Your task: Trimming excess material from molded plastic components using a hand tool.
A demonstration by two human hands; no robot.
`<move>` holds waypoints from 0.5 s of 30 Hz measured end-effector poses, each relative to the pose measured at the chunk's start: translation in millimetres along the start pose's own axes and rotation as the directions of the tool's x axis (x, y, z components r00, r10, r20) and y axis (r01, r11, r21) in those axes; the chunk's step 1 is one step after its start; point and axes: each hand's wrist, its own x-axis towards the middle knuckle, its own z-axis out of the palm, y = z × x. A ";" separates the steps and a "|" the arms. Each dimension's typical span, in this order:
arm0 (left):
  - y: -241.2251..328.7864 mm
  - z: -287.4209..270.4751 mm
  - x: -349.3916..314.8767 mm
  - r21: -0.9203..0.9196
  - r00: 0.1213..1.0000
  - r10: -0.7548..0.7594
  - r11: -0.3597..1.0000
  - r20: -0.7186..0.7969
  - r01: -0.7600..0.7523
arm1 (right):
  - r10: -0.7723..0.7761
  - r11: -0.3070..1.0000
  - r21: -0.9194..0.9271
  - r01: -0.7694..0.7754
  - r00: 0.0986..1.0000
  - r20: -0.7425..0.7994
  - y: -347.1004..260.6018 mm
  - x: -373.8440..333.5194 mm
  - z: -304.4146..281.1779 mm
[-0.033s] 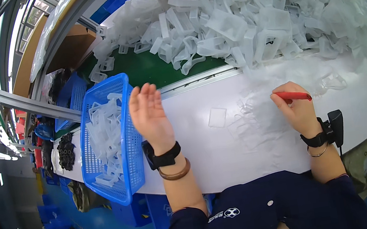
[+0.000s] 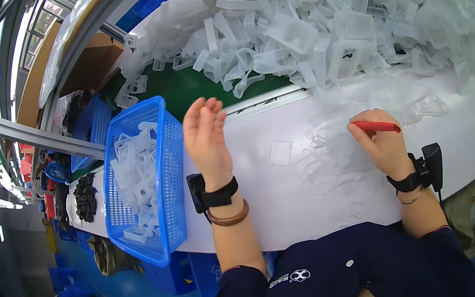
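Note:
My left hand (image 2: 207, 144) is raised over the white table, just right of the blue basket. Its palm is turned up, its fingers are loosely curled and it holds nothing. My right hand (image 2: 383, 147) is closed around a slim red-handled tool (image 2: 378, 126), whose working end I cannot make out. Between the hands lie a thin clear square piece (image 2: 280, 153) and scattered clear film-like scraps (image 2: 321, 166). The blue perforated basket (image 2: 169, 178) holds several translucent frosted plastic parts (image 2: 136, 170).
Across the far side of the white table (image 2: 261, 219) spreads a large heap of frosted translucent plastic parts (image 2: 300, 33), partly on a green surface (image 2: 194, 90). A metal frame post (image 2: 30, 131) crosses at the left. Black rings (image 2: 85, 197) lie beyond the basket.
My left hand has moved right, away from the basket's rim, and its fingers have curled a little more. My right hand has shifted slightly left with the red-handled tool.

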 end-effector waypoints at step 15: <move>-9.0 71.9 -15.7 0.024 0.965 -0.036 0.999 0.258 0.030 | 0.092 0.951 0.291 -0.104 0.994 0.054 -5.7 -10.8 -14.5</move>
